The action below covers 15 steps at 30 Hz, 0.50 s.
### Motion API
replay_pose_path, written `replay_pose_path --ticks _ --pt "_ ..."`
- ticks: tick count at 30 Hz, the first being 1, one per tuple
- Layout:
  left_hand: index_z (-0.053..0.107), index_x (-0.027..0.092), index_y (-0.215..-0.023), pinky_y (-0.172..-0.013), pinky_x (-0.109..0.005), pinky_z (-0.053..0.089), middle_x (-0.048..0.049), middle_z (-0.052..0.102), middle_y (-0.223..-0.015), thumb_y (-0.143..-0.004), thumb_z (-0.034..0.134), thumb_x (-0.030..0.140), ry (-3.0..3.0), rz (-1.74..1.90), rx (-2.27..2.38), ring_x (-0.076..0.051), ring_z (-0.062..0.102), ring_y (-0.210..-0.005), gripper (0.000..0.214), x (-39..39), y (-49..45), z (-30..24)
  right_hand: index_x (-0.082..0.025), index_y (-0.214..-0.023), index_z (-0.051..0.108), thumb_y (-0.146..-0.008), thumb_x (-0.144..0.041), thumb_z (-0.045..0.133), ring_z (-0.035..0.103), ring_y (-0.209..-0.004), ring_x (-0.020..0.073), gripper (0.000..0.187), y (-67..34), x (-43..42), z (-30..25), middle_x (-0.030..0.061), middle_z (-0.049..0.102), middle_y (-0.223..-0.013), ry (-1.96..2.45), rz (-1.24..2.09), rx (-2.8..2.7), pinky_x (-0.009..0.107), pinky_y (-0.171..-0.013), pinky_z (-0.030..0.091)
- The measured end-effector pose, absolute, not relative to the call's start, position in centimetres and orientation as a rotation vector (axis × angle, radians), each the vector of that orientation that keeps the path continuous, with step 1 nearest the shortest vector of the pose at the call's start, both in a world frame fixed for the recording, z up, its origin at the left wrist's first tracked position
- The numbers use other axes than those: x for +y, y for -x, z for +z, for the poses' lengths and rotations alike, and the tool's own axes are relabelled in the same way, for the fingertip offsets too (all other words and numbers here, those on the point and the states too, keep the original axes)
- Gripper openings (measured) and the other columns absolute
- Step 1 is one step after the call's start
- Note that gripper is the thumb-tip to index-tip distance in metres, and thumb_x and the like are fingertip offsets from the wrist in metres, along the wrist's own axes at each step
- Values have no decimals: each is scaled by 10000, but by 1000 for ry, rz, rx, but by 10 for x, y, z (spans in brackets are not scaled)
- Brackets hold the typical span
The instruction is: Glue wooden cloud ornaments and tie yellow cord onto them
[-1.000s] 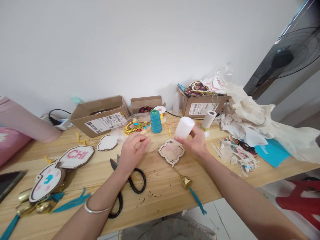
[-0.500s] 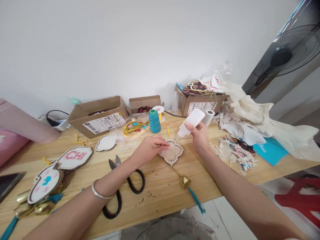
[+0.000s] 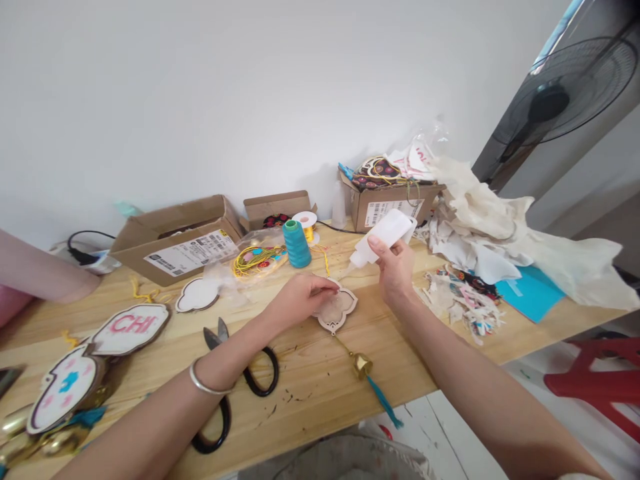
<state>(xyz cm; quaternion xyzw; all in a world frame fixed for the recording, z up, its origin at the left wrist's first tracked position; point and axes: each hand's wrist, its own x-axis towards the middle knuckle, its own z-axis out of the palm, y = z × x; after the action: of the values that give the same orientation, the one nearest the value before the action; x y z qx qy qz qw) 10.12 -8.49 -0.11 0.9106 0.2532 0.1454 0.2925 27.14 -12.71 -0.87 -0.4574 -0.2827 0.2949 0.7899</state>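
A pale wooden surface (image 3: pixel 320 387) carries everything here. Towards the back sit an open cardboard box (image 3: pixel 173 240) on the left and a fuller box (image 3: pixel 390 200) on the right, stuffed with fabric pieces. Black-handled scissors (image 3: pixel 215 338) lie open, partly hidden under the left forearm. The right hand (image 3: pixel 397 273) has its grip closed around a white bottle (image 3: pixel 387 233), tilted with its nozzle down and to the left, near the upper part of a quatrefoil pendant (image 3: pixel 345 301). That pendant lies flat between the hands; the left hand (image 3: pixel 300 297) reaches over its left side, fingers bunched, though whether this grip pinches anything I cannot tell. Beyond stands a teal thread cone (image 3: pixel 297 247). Nearer, a teal tassel (image 3: pixel 384 402) trails from a gold-coloured bell (image 3: pixel 362 365), corded to the pendant's lower tip.
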Motion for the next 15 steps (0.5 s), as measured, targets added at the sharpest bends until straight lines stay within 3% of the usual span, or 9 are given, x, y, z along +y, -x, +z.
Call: replay_pose_path --ticks 7,15 --pt "608 244 -1031 -848 -361 391 -81 526 -1048 -834 428 287 -2770 458 455 -202 469 -981 270 -91 -86 -10 -156 -730 556 -554 -364 694 590 -674 172 305 -272 -127 -9 31 610 -732 1000 624 -619 300 -600 500" --pt "609 257 -1032 -852 -408 363 -94 462 -1065 -834 417 333 -2874 390 486 -233 405 -991 286 -93 -83 -15 -161 -736 557 -552 -364 695 591 -671 172 307 -271 -127 -9 33 611 -744 991 632 -603 295 -584 507"
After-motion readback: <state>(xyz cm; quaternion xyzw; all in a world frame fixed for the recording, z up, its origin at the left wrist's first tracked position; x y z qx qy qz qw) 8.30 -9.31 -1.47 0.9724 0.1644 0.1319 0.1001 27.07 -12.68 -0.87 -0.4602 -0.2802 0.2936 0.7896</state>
